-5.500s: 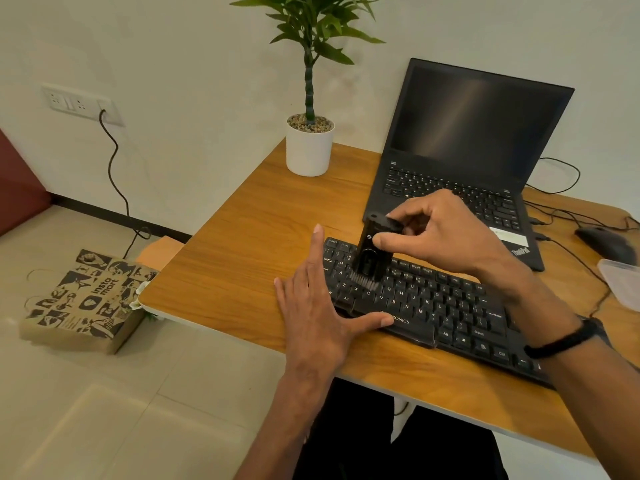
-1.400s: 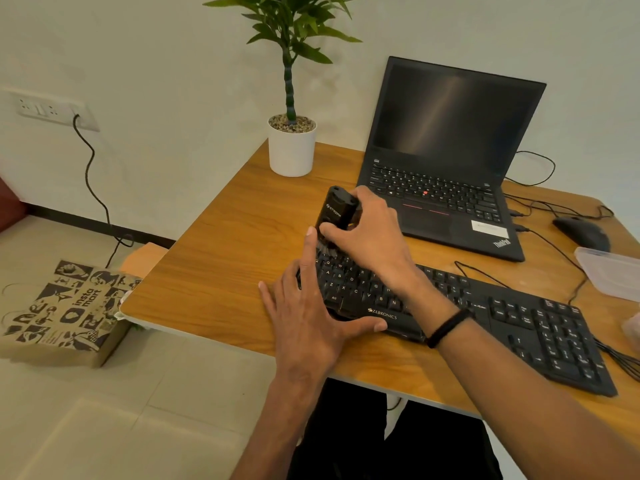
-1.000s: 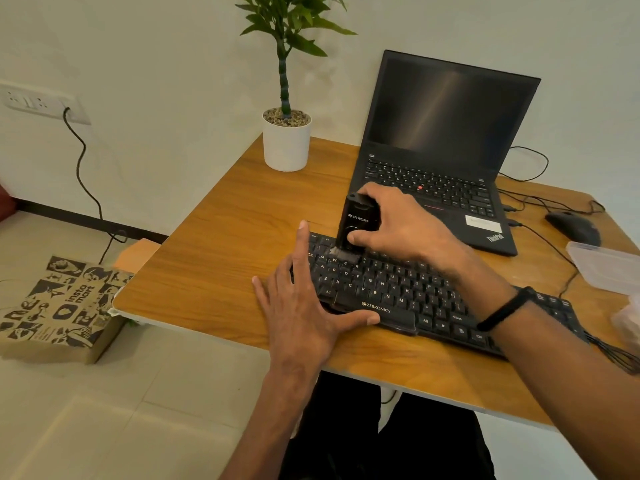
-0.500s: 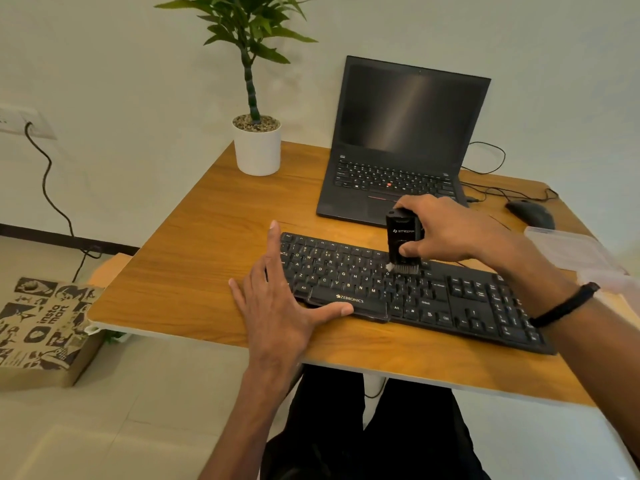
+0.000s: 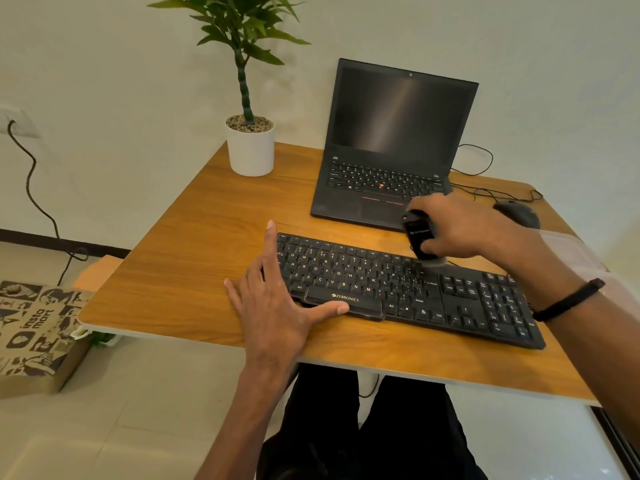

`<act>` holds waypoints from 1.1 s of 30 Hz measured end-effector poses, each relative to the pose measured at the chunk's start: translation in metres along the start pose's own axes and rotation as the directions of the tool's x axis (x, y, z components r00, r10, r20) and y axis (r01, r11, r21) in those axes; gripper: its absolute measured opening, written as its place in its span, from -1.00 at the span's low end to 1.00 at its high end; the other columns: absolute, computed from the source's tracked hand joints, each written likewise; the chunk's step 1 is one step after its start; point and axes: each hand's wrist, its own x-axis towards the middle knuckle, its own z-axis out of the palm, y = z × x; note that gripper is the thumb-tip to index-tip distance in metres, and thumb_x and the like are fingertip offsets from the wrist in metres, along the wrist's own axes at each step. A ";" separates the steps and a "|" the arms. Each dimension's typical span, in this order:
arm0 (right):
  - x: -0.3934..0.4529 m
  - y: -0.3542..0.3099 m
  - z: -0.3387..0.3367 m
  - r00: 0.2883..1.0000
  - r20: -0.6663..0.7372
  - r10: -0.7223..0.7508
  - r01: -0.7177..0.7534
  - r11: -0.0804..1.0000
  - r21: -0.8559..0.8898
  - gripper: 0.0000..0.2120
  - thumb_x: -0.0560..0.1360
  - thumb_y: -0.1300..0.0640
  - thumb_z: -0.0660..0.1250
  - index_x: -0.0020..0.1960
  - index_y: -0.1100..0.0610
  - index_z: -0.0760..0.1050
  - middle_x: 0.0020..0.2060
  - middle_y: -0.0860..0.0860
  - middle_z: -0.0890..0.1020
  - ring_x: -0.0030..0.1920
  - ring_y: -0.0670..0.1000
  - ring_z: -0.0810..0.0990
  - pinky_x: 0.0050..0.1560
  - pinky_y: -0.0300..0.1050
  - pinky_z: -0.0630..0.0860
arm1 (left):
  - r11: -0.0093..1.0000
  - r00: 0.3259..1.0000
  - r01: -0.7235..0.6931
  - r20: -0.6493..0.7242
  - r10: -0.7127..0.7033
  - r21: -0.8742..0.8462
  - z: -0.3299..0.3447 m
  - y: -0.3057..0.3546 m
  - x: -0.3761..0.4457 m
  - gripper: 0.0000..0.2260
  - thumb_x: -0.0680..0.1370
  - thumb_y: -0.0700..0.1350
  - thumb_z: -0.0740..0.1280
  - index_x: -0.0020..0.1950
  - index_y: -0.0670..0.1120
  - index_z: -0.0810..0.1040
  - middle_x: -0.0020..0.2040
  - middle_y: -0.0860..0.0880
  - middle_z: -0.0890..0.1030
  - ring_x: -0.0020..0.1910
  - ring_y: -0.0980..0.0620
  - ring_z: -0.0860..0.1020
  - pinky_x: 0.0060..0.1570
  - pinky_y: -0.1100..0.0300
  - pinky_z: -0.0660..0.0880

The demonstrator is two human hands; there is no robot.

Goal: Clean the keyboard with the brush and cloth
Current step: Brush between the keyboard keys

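Note:
A black keyboard (image 5: pixel 398 289) lies across the wooden desk (image 5: pixel 194 271). My right hand (image 5: pixel 453 226) grips a small black brush (image 5: pixel 420 237), blurred, with its bristles down on the top key rows right of the keyboard's middle. My left hand (image 5: pixel 277 299) lies flat with straight fingers against the keyboard's left end, the thumb along its front edge. No cloth shows in this view.
An open black laptop (image 5: pixel 391 150) stands behind the keyboard. A potted plant (image 5: pixel 250 143) is at the back left corner. A black mouse (image 5: pixel 516 211), cables and a clear plastic container (image 5: pixel 575 251) are at the right. A printed paper bag (image 5: pixel 34 327) sits on the floor at the left.
My right hand has swept the brush from the keyboard's left end rightward along the upper rows to just right of the middle. My left hand has stayed at the left end.

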 end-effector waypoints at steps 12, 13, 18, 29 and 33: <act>0.057 -0.104 0.026 0.936 -0.306 -0.171 0.319 0.778 0.541 -0.40 0.42 0.03 0.54 0.39 -0.08 0.40 0.20 -0.03 0.60 0.24 0.09 0.53 0.24 0.18 0.57 | 1.000 1.000 0.011 -0.005 -0.011 0.013 0.001 0.001 0.002 0.38 0.01 0.59 0.42 0.59 0.31 -0.37 0.58 -0.05 0.31 0.58 -0.10 0.24 0.57 -0.33 -0.05; 0.060 -0.108 0.027 0.935 -0.306 -0.177 0.324 0.777 0.540 -0.40 0.43 0.03 0.53 0.40 -0.07 0.39 0.20 -0.02 0.61 0.24 0.10 0.53 0.23 0.18 0.57 | 1.000 1.000 0.012 -0.005 -0.012 0.010 0.001 0.001 0.002 0.38 0.01 0.58 0.43 0.59 0.31 -0.36 0.59 -0.05 0.30 0.58 -0.09 0.23 0.57 -0.34 -0.05; 0.063 -0.101 0.025 0.938 -0.277 -0.209 0.326 0.803 0.498 -0.44 0.45 0.09 0.52 0.39 0.00 0.39 0.20 0.01 0.60 0.23 0.09 0.54 0.21 0.16 0.60 | 1.000 1.000 0.014 -0.011 -0.014 0.014 0.000 0.000 0.001 0.39 0.01 0.57 0.45 0.60 0.30 -0.34 0.58 -0.03 0.31 0.57 -0.09 0.25 0.56 -0.36 -0.02; 0.016 -0.019 0.017 0.978 -0.143 -0.152 0.191 0.928 0.320 -0.40 0.47 0.13 0.54 0.43 -0.04 0.37 0.20 -0.02 0.60 0.16 -0.01 0.57 0.09 -0.10 0.53 | 1.000 1.000 0.015 -0.011 -0.015 0.013 0.000 0.001 0.000 0.37 0.03 0.58 0.43 0.56 0.34 -0.40 0.53 -0.09 0.36 0.53 -0.15 0.29 0.55 -0.38 0.00; 0.002 0.008 0.014 0.991 -0.103 -0.088 0.106 0.977 0.183 -0.39 0.49 0.11 0.53 0.45 -0.06 0.35 0.25 0.00 0.59 0.19 0.04 0.58 -0.01 -0.13 0.48 | 1.000 1.000 0.003 -0.014 -0.002 0.014 0.000 0.000 0.000 0.37 0.04 0.59 0.43 0.59 0.31 -0.35 0.55 -0.09 0.35 0.53 -0.16 0.30 0.54 -0.39 0.01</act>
